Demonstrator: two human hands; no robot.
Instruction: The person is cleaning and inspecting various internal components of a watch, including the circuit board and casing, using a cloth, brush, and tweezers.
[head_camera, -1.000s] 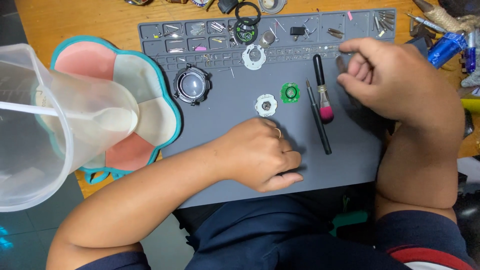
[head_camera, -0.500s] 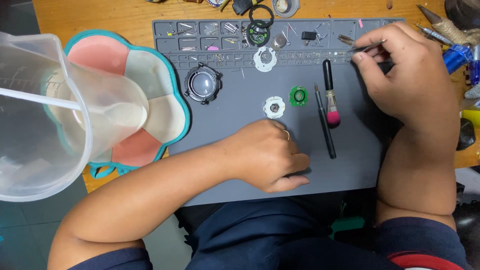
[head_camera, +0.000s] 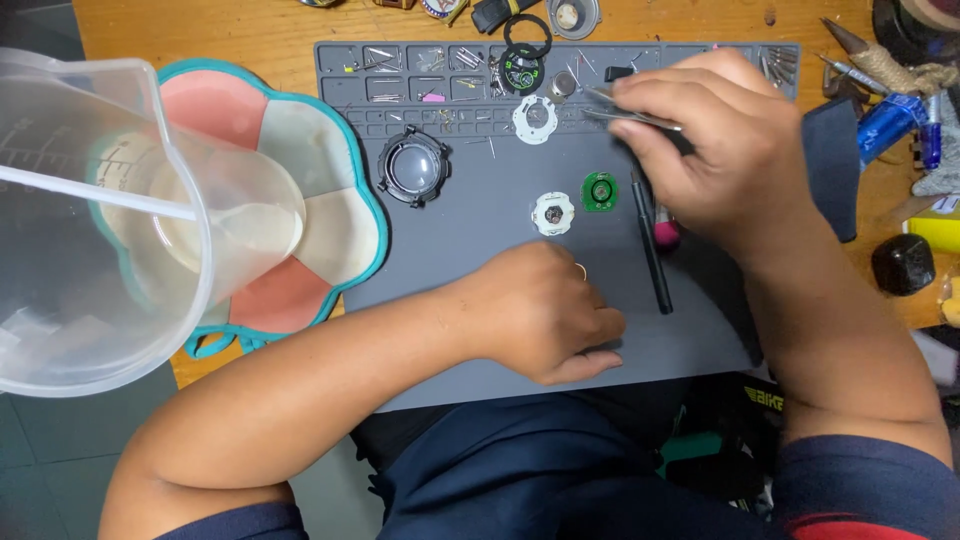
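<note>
Now right hand (head_camera: 725, 150) holds tweezers (head_camera: 625, 115) over mat (head_camera: 480, 230).

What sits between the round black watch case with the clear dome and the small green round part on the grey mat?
In the head view, between the round black watch case and the small green round part lies a small white round part; otherwise bare grey mat.

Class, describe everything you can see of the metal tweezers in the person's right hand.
The thin silvery metal tweezers look like polished steel, two slim arms tapering to a fine tip. They lie almost level above the grey rubber work mat, tip pointing left toward the white ring-shaped part. The right hand pinches them; its fingers hide the rear end.
</note>
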